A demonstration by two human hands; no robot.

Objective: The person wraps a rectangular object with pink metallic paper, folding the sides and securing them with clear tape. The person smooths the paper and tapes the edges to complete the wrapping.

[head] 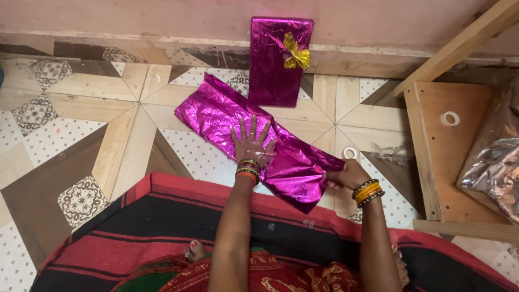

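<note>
On the tiled floor (70, 113), just past the far edge of the red-and-black mat (162, 232), lies a sheet of shiny magenta foil (216, 116), folded over something flat and running on a slant from upper left down to lower right. The left hand (250, 141) is flat on the middle of it, palm down, fingers spread wide and pressing the foil to the floor; bangles ring the wrist. The right hand (346, 176) is at the foil's lower right end, fingers curled in tight and pinching the edge of the wrap there, with orange and dark bangles at that wrist too. The foil's near corner hangs over the mat's red border.

Beyond the foil, a finished parcel (273, 65) in the same magenta wrap leans upright against the wall, a gold bow (296, 54) near its top right corner. Its lower edge sits just beside the foil's far edge; touching or not, I cannot tell.

To the right, a tape roll (350, 153) lies on the tiles just above the right hand. Further right stands a wooden frame (427, 157) with a second tape roll (450, 118) on its board, and crumpled silver foil (494, 162) at the right edge.
</note>
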